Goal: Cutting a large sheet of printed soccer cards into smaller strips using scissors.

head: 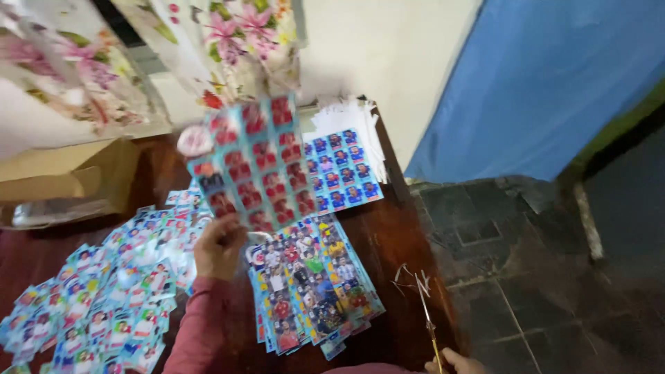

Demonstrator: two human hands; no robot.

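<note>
The left hand [218,246] is raised at centre-left, fingers pinched shut and forearm sleeved in pink, while the right hand [454,363] sits low near the bottom edge, fingers curled closed.

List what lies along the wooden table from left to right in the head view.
Heap of cut cards → left hand holding up the uncut card sheet → stack of uncut sheets → scissors in the right hand → dark tiled floor.

The left hand [219,244] lifts a sticker sheet [253,163] above the wooden table [395,242]; the right hand [454,363] grips scissors [424,305].
</note>
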